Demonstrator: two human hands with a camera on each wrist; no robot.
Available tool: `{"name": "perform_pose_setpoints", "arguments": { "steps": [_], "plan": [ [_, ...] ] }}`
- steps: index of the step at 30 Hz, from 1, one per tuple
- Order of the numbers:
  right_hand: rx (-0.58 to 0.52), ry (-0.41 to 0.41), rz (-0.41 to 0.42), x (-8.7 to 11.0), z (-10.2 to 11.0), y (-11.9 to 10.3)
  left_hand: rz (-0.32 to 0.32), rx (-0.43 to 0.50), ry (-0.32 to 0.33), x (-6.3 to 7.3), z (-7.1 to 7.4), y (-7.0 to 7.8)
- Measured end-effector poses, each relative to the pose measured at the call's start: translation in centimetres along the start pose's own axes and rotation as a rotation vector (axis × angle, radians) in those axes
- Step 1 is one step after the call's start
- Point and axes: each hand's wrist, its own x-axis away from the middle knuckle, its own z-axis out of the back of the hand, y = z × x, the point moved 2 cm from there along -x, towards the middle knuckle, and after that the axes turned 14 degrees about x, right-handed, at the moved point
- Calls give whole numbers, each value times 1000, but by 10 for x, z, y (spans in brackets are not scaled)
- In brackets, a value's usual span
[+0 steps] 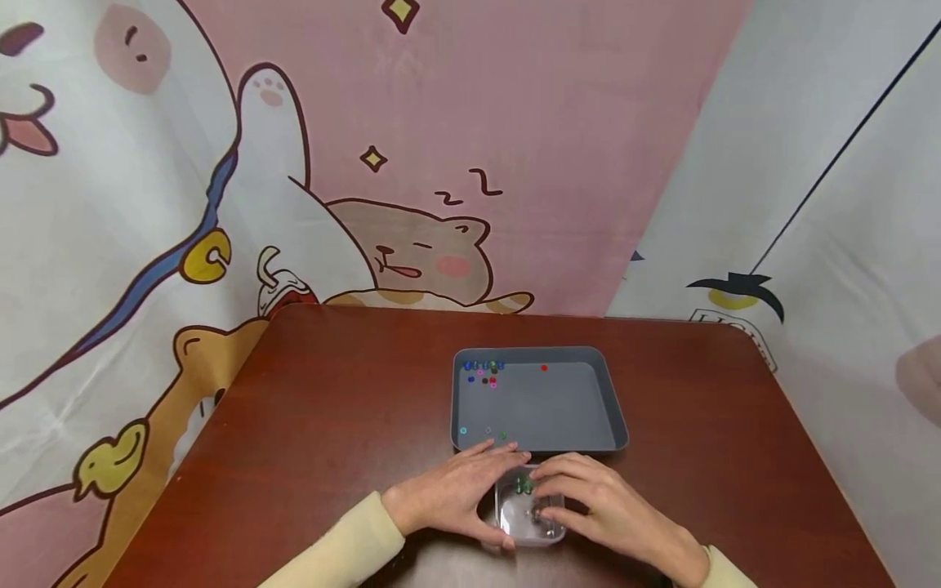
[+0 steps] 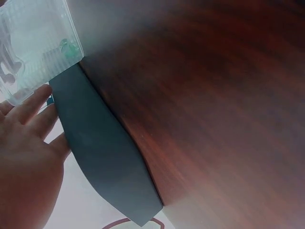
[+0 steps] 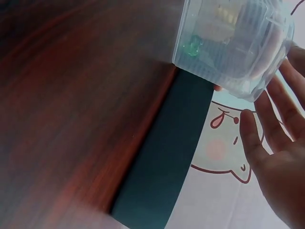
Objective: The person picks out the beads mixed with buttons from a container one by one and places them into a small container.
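Observation:
A clear plastic box (image 1: 515,531) stands on the table in front of the grey tray. Green beads (image 1: 524,486) lie in its far part, and small dark or clear pieces (image 1: 535,515) sit lower down. My left hand (image 1: 463,494) holds the box from the left, thumb at the near corner, fingers along the far side. Over the right side of the box, my right hand (image 1: 599,502) has its bent fingers reaching in, with a gap between thumb and forefinger. In the right wrist view, a green bead (image 3: 193,46) shows through the box wall.
The grey tray (image 1: 559,408) lies just beyond the box. Blue beads (image 1: 474,366) and several other coloured ones cluster at its far left; a red bead (image 1: 544,367) sits apart. A cyan ring (image 1: 463,430) and a green piece (image 1: 503,435) lie near its front edge.

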Motion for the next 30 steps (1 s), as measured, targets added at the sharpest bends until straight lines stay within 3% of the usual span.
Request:
{"name": "perform_pose_setpoints", "arguments": {
  "steps": [9, 22, 26, 30],
  "plan": [
    [22, 21, -87, 8, 8, 5, 9, 1, 2, 0, 2, 0],
    [135, -36, -200, 18, 14, 9, -12, -92, 12, 2, 4, 2],
    [156, -77, -244, 19, 17, 12, -17, -91, 56, 4, 15, 2],
    [160, -105, -288, 20, 20, 19, -15, -81, 149, 3, 38, -4]
  ]
}}
